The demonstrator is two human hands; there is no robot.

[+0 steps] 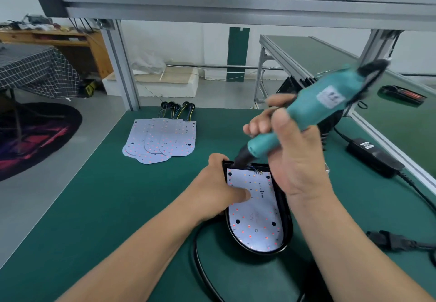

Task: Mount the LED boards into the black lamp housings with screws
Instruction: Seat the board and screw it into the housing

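Teal screwdriver [304, 117] in right hand [290, 153]; left hand [217, 188] pressing LED board [257, 209].

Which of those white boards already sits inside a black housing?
The board under the left hand, ringed by the black housing; the others lie loose in an overlapping pile farther back.

body: person, two arms in head view | left hand [212, 190]: bare, short trimmed thumbnail [246, 194] | right hand [297, 160]: bare, thumb [280, 122] motion-blurred, knuckle creases visible | left forearm [141, 242]: bare to the frame edge | right forearm [342, 242]: bare to the frame edge | wrists: bare skin, both
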